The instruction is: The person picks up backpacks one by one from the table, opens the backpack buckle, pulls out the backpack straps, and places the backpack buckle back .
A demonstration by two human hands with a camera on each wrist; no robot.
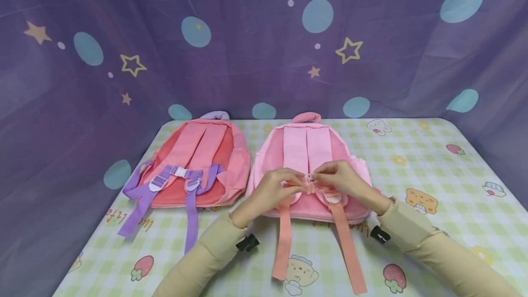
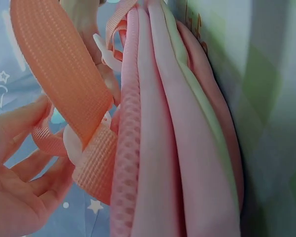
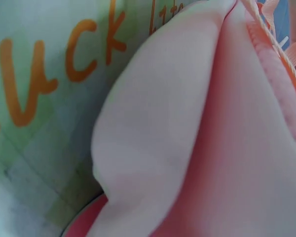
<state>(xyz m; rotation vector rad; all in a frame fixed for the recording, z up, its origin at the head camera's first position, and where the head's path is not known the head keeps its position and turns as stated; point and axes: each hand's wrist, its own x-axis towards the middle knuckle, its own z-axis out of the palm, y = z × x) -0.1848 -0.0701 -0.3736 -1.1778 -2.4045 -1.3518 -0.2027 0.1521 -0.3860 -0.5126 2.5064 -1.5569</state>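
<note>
A pink backpack (image 1: 272,150) lies back side up, its padded shoulder straps (image 1: 296,148) facing upward. Across its lower middle, both hands meet at a small pale buckle (image 1: 309,178) on an orange webbing strap. My left hand (image 1: 274,189) pinches the buckle's left end between thumb and fingers; the left wrist view shows thumb and fingers around a loop of orange webbing (image 2: 47,140). From the other side, my right hand (image 1: 340,178) pinches the right end. Fingertips partly cover the buckle, so whether its halves are joined cannot be made out.
To the left lies a coral backpack (image 1: 239,168) with purple straps (image 1: 142,207) and a white buckle (image 1: 180,172) fastened across it. Two loose orange strap ends (image 1: 282,246) hang toward the near side. A green checked cloth (image 1: 437,164) covers the table; a purple curtain (image 1: 247,72) stands behind.
</note>
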